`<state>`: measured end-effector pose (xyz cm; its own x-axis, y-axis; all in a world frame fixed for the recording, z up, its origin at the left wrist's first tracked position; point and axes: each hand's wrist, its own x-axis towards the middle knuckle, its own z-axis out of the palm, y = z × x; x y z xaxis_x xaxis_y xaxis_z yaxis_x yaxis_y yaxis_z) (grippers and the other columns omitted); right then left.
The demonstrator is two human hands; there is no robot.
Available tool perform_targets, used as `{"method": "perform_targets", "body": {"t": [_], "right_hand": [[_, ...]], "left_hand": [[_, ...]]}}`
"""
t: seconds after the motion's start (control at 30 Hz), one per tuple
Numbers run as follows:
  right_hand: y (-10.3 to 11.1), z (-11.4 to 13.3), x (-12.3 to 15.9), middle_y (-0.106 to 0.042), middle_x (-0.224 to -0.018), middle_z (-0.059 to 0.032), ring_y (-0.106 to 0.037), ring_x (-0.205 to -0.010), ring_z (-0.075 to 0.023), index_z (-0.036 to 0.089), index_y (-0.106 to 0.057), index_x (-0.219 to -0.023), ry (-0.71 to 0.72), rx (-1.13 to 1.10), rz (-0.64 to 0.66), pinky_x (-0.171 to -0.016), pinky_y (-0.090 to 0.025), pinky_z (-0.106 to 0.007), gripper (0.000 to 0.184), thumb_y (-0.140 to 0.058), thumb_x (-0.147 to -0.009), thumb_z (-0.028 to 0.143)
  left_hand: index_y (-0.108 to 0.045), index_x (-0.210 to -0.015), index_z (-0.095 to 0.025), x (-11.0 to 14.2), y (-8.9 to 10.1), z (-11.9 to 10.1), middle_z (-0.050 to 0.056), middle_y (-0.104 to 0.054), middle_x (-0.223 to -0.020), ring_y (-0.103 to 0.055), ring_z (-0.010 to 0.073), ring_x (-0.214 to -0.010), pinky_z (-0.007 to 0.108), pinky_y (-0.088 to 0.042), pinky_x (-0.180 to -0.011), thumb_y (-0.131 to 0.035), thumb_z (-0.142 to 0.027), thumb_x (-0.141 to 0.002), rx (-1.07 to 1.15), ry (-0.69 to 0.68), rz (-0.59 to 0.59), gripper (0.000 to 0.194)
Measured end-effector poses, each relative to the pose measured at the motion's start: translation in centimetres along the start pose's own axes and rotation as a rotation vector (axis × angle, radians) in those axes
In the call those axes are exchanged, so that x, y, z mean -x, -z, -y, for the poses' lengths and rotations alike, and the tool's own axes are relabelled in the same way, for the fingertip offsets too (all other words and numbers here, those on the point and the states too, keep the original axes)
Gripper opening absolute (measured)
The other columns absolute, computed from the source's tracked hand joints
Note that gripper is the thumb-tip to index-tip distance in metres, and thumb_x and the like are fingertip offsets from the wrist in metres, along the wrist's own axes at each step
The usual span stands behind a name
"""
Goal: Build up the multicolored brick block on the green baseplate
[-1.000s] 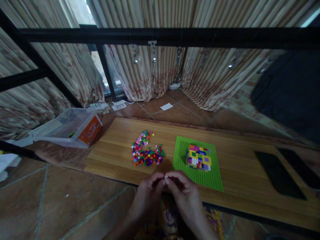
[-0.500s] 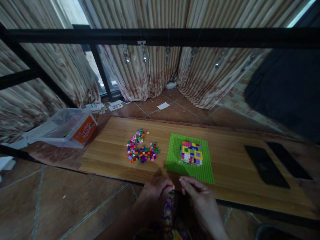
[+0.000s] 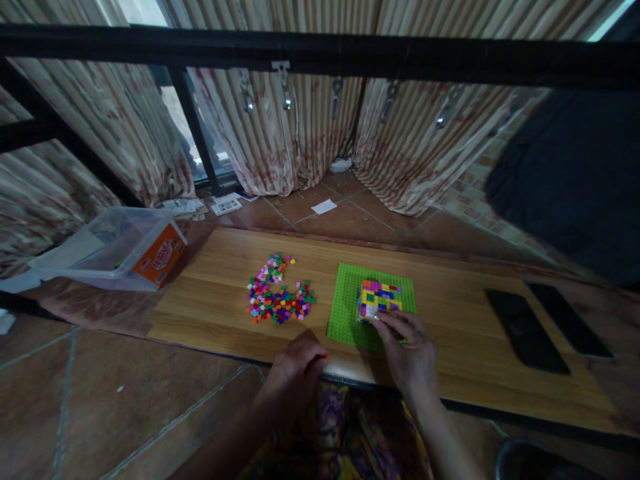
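A block built of many-coloured toy bricks (image 3: 383,293) stands on a green studded baseplate (image 3: 340,313). My right hand (image 3: 413,353) reaches over the plate's front edge, thumb and fingertips pinched at the block's near left top edge, beside some white bricks. Whatever those fingertips hold is too small to make out. Left of the plate, by the table's front edge, my left hand (image 3: 295,373) is closed, with a small orange brick (image 3: 325,357) showing at its fingertips. A loose pile of small coloured bricks (image 3: 280,305) lies farther left on the wooden table.
Two dark flat phone-like slabs, one nearer (image 3: 525,330) and one farther (image 3: 570,320), lie at the right of the table (image 3: 450,300). A clear plastic box (image 3: 120,250) with an orange label sits on the floor at left. A black rail (image 3: 320,50) crosses before the curtains.
My right hand has moved forward from the table's front edge to the brick block. My left hand has shifted slightly left, still with the orange brick. The view has tilted a little.
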<state>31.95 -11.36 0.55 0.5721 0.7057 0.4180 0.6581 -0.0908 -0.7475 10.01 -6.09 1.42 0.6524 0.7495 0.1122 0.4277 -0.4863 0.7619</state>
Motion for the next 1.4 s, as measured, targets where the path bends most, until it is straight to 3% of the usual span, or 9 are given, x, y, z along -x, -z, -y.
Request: {"method": "perform_targets", "body": {"t": [0.4,0.73,1.1,1.4], "right_hand": [[0.5,0.0,-0.8,-0.067,-0.096,-0.0061,-0.067,-0.086,-0.0204,0.024,-0.077,-0.083,-0.049,0.015,0.072,-0.076,-0.054,-0.035,0.028,-0.065,-0.081,0.049],[0.1,0.1,-0.8,-0.067,-0.092,-0.0058,-0.065,-0.077,-0.0176,0.021,-0.075,-0.084,-0.043,0.036,0.01,-0.067,-0.053,-0.031,0.025,-0.065,-0.082,0.044],[0.1,-0.5,0.2,-0.068,-0.096,-0.008,-0.065,-0.087,-0.0185,0.02,-0.076,-0.091,0.303,0.268,-0.044,-0.078,-0.054,-0.032,0.022,-0.056,-0.092,0.028],[-0.1,-0.8,0.6,-0.07,-0.096,-0.0088,-0.063,-0.088,-0.0196,0.019,-0.075,-0.093,0.418,0.439,-0.048,-0.078,-0.053,-0.032,0.021,-0.055,-0.092,0.019]], "left_hand": [[-0.06,-0.088,-0.021,0.3,-0.5,0.8,0.002,-0.067,-0.086,-0.062,0.0144,-0.084,0.025,-0.046,-0.078,-0.048,-0.023,-0.094,0.015,-0.027,0.012,0.014],[-0.06,-0.089,-0.02,0.3,-0.5,0.9,0.002,-0.066,-0.087,-0.061,0.0149,-0.085,0.024,-0.045,-0.076,-0.047,-0.023,-0.094,0.011,-0.035,0.011,0.014],[-0.06,-0.091,-0.021,0.4,-0.7,1.1,0.002,-0.066,-0.088,-0.061,0.0141,-0.084,0.024,-0.045,-0.077,-0.048,-0.022,-0.094,0.0,-0.061,-0.002,0.012],[-0.061,-0.089,-0.02,0.3,-0.6,0.7,0.003,-0.067,-0.088,-0.062,0.0153,-0.086,0.025,-0.047,-0.079,-0.048,-0.024,-0.094,0.016,-0.032,-0.001,0.015]]}}
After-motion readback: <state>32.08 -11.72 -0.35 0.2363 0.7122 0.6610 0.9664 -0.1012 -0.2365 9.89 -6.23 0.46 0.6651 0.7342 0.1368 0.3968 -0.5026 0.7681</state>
